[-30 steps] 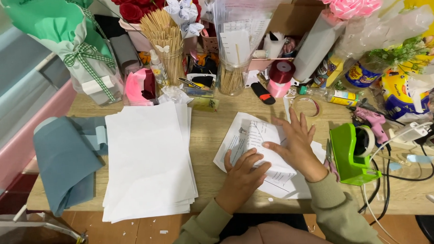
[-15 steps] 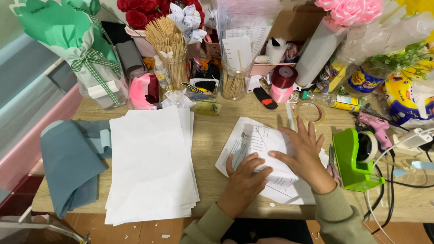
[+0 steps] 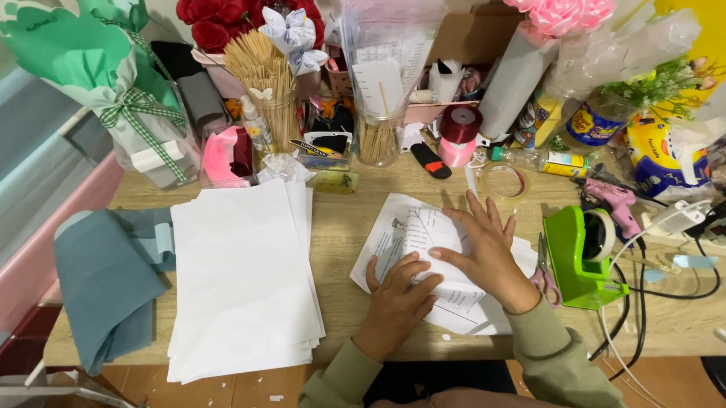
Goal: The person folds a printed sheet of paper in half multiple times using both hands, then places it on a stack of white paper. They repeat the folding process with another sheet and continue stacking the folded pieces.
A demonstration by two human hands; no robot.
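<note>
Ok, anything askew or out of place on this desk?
The white paper stack overhangs the table's front edge, and the blue-grey sheet droops off the left corner. Both hands press a printed sheet lying skewed to the desk.

A tall stack of plain white sheets lies on the wooden table, with folded grey-blue paper just beside it at the table's edge. Further along sits a green tape dispenser — pink-handled scissors just beside it. Behind stand a jar of wooden skewers, red roses and a pink glue gun
</note>
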